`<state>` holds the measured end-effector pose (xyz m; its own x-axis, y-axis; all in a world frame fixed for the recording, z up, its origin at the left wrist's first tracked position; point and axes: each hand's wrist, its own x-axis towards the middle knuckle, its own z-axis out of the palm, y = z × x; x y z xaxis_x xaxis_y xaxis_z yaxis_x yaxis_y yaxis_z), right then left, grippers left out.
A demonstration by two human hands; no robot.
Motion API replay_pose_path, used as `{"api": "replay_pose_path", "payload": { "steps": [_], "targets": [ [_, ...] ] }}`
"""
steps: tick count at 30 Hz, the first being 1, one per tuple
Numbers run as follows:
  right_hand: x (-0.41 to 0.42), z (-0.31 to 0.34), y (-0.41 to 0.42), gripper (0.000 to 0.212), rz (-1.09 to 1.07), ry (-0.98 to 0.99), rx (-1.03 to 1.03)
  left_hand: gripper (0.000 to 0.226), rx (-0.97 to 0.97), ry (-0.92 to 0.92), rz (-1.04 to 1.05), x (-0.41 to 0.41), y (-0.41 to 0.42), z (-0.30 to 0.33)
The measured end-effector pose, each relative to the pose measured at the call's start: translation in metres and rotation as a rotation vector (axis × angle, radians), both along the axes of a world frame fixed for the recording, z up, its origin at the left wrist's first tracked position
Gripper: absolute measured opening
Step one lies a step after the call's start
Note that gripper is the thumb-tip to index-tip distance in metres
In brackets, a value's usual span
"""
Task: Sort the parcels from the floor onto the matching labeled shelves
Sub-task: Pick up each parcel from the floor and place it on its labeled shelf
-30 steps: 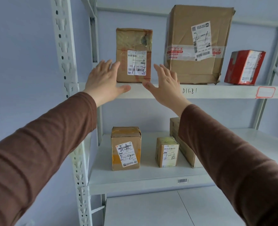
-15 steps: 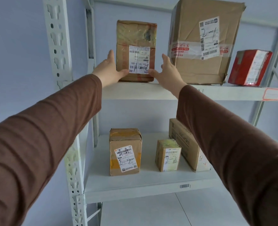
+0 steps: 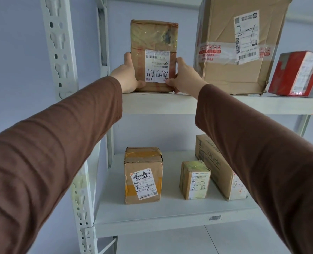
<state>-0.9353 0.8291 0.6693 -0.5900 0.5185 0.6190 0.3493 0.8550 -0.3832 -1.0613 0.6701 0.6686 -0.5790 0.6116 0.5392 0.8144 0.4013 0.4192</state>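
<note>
Your left hand [image 3: 128, 77] and right hand [image 3: 184, 78] grip the upright taped parcel [image 3: 153, 55] by its sides, thumbs on front, on the upper shelf [image 3: 225, 105] at 12 o'clock beside the 2-1 box [image 3: 240, 44]; placement nearly done, floor unseen.

Head camera faces shelves [image 3: 161, 103] closely, slightly upward.

Plain pale blue-grey walls [image 3: 20, 70] all round, white slotted metal shelving upright [image 3: 58, 52] at left, light tiled floor [image 3: 197, 242] underneath, soft even daylight-ish lighting.
</note>
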Motion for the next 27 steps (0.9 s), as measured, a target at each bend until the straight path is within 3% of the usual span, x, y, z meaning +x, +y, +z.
{"api": "replay_pose_path", "payload": {
  "steps": [20, 23, 27],
  "targets": [
    [-0.017, 0.007, 0.007, 0.07, 0.056, -0.04, -0.121, 0.108, -0.017, -0.092, 0.063, -0.015, 0.013, 0.008],
    [-0.009, 0.008, 0.002, 0.073, 0.016, -0.017, -0.059, 0.116, -0.007, -0.066, 0.079, -0.012, 0.008, 0.011],
    [0.012, 0.006, -0.009, 0.067, -0.034, 0.109, 0.111, 0.119, 0.109, 0.112, -0.002, -0.003, 0.001, 0.013]
  ]
}}
